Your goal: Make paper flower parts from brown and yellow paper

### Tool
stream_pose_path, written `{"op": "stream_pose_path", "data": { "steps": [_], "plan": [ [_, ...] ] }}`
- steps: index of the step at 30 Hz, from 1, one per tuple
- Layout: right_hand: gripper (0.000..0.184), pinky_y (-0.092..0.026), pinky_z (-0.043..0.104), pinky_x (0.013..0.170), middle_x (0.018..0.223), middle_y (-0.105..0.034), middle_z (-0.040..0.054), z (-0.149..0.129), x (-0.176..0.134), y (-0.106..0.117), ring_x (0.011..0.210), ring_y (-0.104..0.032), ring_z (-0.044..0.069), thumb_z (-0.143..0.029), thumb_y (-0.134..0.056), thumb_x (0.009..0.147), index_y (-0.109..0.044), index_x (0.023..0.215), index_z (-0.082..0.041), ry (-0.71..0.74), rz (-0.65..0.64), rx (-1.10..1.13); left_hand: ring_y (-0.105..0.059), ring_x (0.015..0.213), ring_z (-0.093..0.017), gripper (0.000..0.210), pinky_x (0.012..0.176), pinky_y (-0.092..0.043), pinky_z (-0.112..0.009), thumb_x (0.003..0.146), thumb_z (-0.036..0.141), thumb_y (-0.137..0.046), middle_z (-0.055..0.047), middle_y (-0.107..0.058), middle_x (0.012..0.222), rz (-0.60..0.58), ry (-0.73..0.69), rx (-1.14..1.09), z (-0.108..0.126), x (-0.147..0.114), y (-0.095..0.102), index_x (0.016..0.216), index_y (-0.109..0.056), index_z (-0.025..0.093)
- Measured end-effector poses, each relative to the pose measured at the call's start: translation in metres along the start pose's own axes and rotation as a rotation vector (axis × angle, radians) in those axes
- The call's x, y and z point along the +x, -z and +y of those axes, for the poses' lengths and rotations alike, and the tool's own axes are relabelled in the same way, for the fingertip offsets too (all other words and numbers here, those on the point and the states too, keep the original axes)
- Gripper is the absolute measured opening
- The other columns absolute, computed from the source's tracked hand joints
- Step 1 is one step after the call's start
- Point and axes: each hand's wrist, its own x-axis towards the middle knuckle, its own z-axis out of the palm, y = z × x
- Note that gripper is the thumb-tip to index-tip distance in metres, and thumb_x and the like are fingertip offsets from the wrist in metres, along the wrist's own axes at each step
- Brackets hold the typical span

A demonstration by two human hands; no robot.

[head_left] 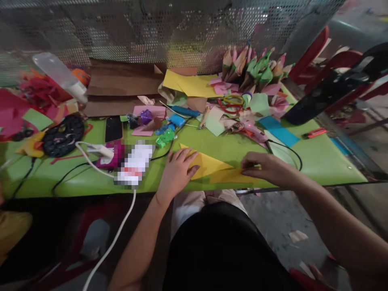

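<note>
Yellow paper (209, 163) lies folded on the green tabletop in front of me, with one pointed corner toward the back left. My left hand (178, 169) rests on the paper's left part, fingers stretched out and pressing it down. At the right end, a lower strip of the yellow paper runs under my right hand (263, 166). Its fingers are closed in a pinch at that edge, and a bit of yellow shows between them. The fold beneath the right fingers is partly hidden.
Left of my hands sit a phone with a white cable (135, 165) and a magenta power strip (117, 155). Behind lie a glue gun (254, 132), a blue strip (280, 130) and paper scraps. Paper cones (251, 66), a dark bottle (318, 97) and a red cutter (314, 133) stand or lie rightward.
</note>
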Motion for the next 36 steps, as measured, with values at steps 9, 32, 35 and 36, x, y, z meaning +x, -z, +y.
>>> {"op": "stream_pose_path", "data": {
  "steps": [9,32,35,36],
  "plan": [
    [0.027,-0.058,0.039,0.067,0.095,-0.080,0.0095,0.030,-0.113,0.022,0.080,-0.075,0.030,-0.035,-0.060,0.089,-0.079,0.106,-0.027,-0.211,-0.051,-0.278,-0.049,0.137,-0.032,0.050,0.118,-0.032,-0.054,0.101,0.046,-0.049,-0.013,-0.057,0.148,-0.028,-0.007,0.036,0.002,0.005,0.001,0.145,-0.056,0.022],
    [0.040,-0.052,0.027,0.066,0.081,-0.074,0.0041,-0.015,0.010,-0.054,0.071,-0.069,0.019,-0.019,-0.051,0.089,-0.067,0.126,-0.019,-0.006,0.377,-0.124,-0.058,0.127,-0.026,0.034,0.117,-0.039,-0.045,0.102,0.030,-0.048,-0.014,-0.065,0.131,0.360,-0.028,-0.135,0.025,-0.024,0.009,0.132,-0.059,0.018],
    [0.056,-0.050,0.024,0.063,0.076,-0.070,-0.0007,-0.019,0.008,-0.056,0.063,-0.065,0.015,-0.017,-0.051,0.086,-0.058,0.141,-0.020,-0.022,0.378,-0.063,-0.059,0.121,-0.026,0.037,0.119,-0.035,-0.050,0.100,0.033,-0.054,-0.010,-0.067,0.125,0.174,-0.104,-0.075,0.037,-0.022,0.005,0.134,-0.059,0.021],
    [0.060,-0.050,0.023,0.063,0.076,-0.070,-0.0018,-0.021,0.008,-0.056,0.063,-0.065,0.014,-0.017,-0.051,0.085,-0.055,0.145,-0.021,-0.021,0.375,-0.045,-0.060,0.119,-0.027,0.042,0.119,-0.035,-0.052,0.098,0.035,-0.059,-0.010,-0.067,0.122,0.120,-0.103,-0.052,0.039,-0.021,0.004,0.138,-0.058,0.022]
  ]
}}
